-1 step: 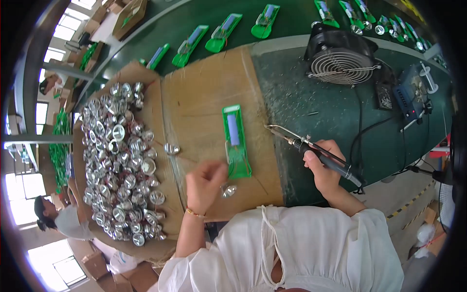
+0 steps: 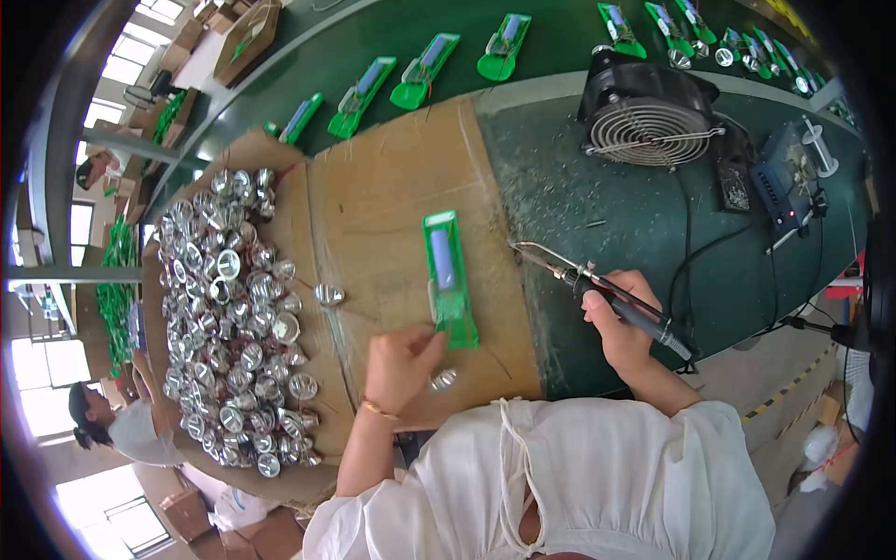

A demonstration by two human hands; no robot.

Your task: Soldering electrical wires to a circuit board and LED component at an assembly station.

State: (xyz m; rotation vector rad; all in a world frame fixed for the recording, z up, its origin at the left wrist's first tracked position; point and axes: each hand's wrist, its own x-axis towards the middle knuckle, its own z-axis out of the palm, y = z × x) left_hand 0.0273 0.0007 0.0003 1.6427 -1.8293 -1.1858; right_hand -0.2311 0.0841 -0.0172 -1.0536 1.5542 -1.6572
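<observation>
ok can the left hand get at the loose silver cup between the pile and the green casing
Probably yes: the loose silver cup lies on the cardboard just beyond the left hand, with nothing tall between them. That hand is by the green casing, though whether it grips anything is unclear.

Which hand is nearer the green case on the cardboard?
Left. The left hand is by the lower end of the green case; the right hand, holding a soldering iron, is farther off to the right.
</observation>
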